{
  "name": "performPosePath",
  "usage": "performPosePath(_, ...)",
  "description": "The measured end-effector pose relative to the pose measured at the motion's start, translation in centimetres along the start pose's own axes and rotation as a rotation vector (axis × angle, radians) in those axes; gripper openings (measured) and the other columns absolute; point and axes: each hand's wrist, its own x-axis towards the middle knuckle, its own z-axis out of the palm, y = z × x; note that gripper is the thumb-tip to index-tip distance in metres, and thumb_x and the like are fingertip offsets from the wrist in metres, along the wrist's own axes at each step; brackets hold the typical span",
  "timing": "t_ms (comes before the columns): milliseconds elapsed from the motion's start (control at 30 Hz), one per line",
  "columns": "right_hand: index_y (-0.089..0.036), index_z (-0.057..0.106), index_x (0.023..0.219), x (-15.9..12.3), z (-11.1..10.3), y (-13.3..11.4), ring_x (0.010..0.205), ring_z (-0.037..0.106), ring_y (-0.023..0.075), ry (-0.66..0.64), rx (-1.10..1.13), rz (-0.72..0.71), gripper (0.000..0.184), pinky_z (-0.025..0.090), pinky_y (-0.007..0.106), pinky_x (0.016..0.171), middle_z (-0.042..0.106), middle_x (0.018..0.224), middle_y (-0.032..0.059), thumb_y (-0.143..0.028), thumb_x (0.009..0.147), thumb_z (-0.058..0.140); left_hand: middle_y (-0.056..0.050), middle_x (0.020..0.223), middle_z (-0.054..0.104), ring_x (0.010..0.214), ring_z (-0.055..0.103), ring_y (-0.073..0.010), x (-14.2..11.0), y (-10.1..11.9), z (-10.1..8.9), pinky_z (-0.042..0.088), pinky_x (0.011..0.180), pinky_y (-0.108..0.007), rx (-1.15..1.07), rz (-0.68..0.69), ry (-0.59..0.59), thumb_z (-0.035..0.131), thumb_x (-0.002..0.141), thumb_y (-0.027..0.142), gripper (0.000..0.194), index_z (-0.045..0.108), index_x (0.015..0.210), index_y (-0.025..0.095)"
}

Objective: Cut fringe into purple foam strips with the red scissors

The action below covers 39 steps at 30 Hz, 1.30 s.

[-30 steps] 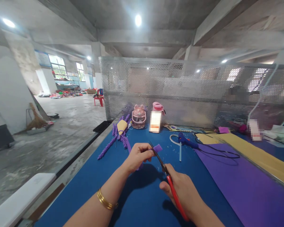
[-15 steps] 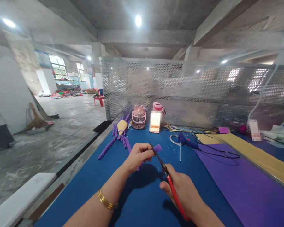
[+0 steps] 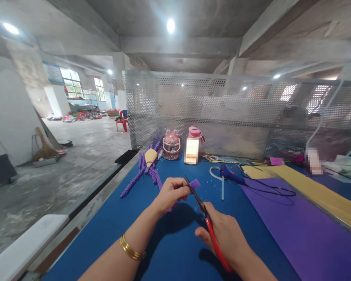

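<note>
Between the fingers and thumb of my left hand [image 3: 173, 192] is a purple strip [image 3: 195, 183]; its short end sticks out to the right, and more purple shows below the hand. My right hand [image 3: 224, 232] grips red-handled scissors [image 3: 212, 238], whose dark blades lie across the strip right beside my left fingertips. Whether the blades have cut into the strip I cannot tell. Left of my hands lies a bundle of purple braided flower stems [image 3: 130, 188] with a yellow wrap [image 3: 151, 157] and a purple ribbon tail.
A blue glue gun [image 3: 232, 174] with its stick and black cord lies right of centre. Purple sheet [image 3: 304, 226] and yellow sheet [image 3: 318, 187] cover the right side. At the back stand a pink bear-eared cup [image 3: 172, 146], a pink-lidded bottle [image 3: 195, 132] and a perforated metal screen [image 3: 207, 105].
My right hand and the scissor handles have shifted very slightly to the left, with the thumb moving too. My left hand and the strip stay nearly where they were.
</note>
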Motion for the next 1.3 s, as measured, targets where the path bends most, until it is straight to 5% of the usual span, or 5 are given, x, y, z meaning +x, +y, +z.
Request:
performPosePath(300, -0.018, 0.049, 0.088, 0.06, 0.04, -0.04, 0.036, 0.046, 0.0162, 0.041, 0.125, -0.002, 0.064, 0.025, 0.023, 0.039, 0.043, 0.045, -0.0050, -0.068, 0.084, 0.009, 0.003, 0.046, 0.048, 0.042, 0.035, -0.0052, 0.04, 0.07, -0.02, 0.024, 0.042, -0.018, 0.005, 0.000, -0.013, 0.057, 0.070, 0.031, 0.022, 0.058, 0.062, 0.012)
performPosePath(500, -0.021, 0.048, 0.086, 0.07, -0.60, -0.22, 0.040, 0.024, 0.0091, -0.090, 0.589, 0.126, 0.064, 0.019, 0.020, 0.038, 0.024, 0.048, -0.0094, -0.075, 0.079, 0.014, 0.003, 0.046, 0.048, 0.040, 0.035, -0.0047, 0.03, -0.09, -0.02, 0.023, 0.040, -0.018, -0.022, -0.029, -0.014, 0.058, 0.071, 0.038, 0.027, 0.057, 0.063, 0.012)
performPosePath(700, -0.020, 0.045, 0.083, 0.12, -0.44, -0.04, 0.036, 0.024, 0.0064, -0.158, 0.837, 0.148, 0.063, 0.020, 0.018, 0.035, 0.027, 0.047, -0.0101, -0.075, 0.079, 0.014, 0.003, 0.045, 0.048, 0.037, 0.034, -0.0038, 0.01, -0.01, 0.00, 0.023, 0.038, -0.017, -0.030, -0.039, -0.015, 0.058, 0.071, 0.038, 0.028, 0.056, 0.062, 0.013)
performPosePath(1300, -0.021, 0.043, 0.082, 0.07, -0.70, -0.57, 0.040, 0.020, 0.0075, -0.146, 0.811, 0.178, 0.061, 0.016, 0.019, 0.037, 0.022, 0.048, -0.0102, -0.076, 0.078, 0.015, 0.004, 0.044, 0.046, 0.038, 0.034, -0.0041, 0.04, 0.01, 0.04, 0.022, 0.038, -0.018, -0.043, -0.050, -0.017, 0.059, 0.071, 0.038, 0.027, 0.056, 0.061, 0.013)
